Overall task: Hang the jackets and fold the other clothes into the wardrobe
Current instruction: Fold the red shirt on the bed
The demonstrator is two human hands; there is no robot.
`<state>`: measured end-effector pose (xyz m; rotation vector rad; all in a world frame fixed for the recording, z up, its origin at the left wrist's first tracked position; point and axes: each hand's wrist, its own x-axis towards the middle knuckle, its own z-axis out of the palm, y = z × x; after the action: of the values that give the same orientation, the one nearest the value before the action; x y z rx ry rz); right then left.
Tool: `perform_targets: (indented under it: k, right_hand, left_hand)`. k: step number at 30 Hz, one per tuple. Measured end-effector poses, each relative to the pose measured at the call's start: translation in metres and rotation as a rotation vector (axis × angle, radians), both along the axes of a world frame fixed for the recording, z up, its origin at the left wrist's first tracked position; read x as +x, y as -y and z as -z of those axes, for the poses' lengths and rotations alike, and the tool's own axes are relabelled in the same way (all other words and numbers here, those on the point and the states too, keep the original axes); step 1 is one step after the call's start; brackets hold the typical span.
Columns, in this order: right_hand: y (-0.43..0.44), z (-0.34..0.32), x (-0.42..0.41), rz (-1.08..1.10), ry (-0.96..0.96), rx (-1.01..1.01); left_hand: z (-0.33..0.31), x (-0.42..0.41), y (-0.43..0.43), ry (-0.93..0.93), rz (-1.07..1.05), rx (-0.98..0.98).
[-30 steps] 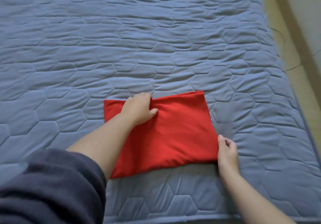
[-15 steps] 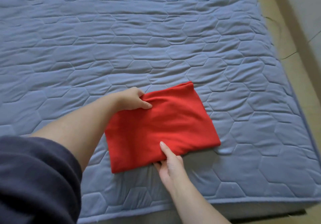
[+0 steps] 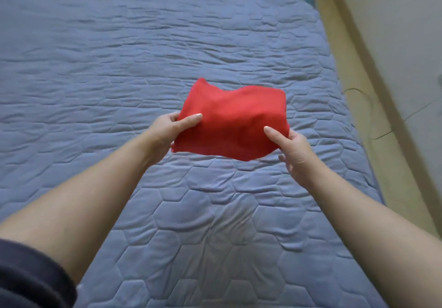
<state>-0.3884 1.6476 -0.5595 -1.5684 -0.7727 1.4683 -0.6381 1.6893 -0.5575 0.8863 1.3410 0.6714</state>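
With left hand (image 3: 165, 130) pinches left edge of folded red garment (image 3: 234, 126), thumb on top; holds it aloft over blue mattress (image 3: 143, 44); with right hand (image 3: 296, 151) pinches right edge likewise; seems light, soft, floppy: best gripped at both edges, underneath

I am watching two bare forearms coming in from the bottom of the head view. The left arm (image 3: 83, 200) is wearing a dark navy sleeve (image 3: 28, 276), soft and slightly fuzzy, bunching thickly at its end. The right arm (image 3: 370, 224) is showing bare up to the frame edge. The left hand (image 3: 167, 128) and right hand (image 3: 296, 149) are showing short, pale thumbnails.
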Motion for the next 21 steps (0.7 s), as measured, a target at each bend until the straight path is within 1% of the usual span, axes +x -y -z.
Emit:
perform_targets:
  k: [2,4,7,9,11,15,17,19,21]
  right_hand:
    - [0.014,0.011,0.003,-0.046,0.017,0.038]
    - [0.044,0.044,0.007,-0.103,0.067,0.036]
    - [0.114,0.112,0.014,-0.266,0.091,-0.079]
    - [0.161,0.151,0.016,-0.388,0.081,-0.178]
    - [0.185,0.172,0.016,-0.416,0.105,-0.218]
    - [0.173,0.174,0.013,-0.38,0.073,-0.224]
    - [0.159,0.17,0.009,-0.391,0.109,-0.186]
    - [0.147,0.167,0.004,-0.357,0.141,-0.146]
    - [0.14,0.165,0.001,-0.296,0.135,-0.093]
  left_hand:
    - [0.015,0.001,0.018,0.001,-0.047,-0.006]
    - [0.05,-0.001,0.053,-0.006,-0.067,-0.037]
    - [0.115,-0.008,0.137,-0.074,-0.063,-0.109]
    - [0.148,-0.013,0.193,-0.139,0.007,-0.173]
    - [0.168,-0.017,0.224,-0.166,0.021,-0.201]
    - [0.171,-0.011,0.222,-0.161,-0.06,-0.16]
    - [0.168,-0.003,0.207,-0.186,-0.074,-0.12]
    - [0.165,0.007,0.192,-0.254,-0.093,-0.02]
    - [0.163,0.012,0.18,-0.349,-0.068,0.125]
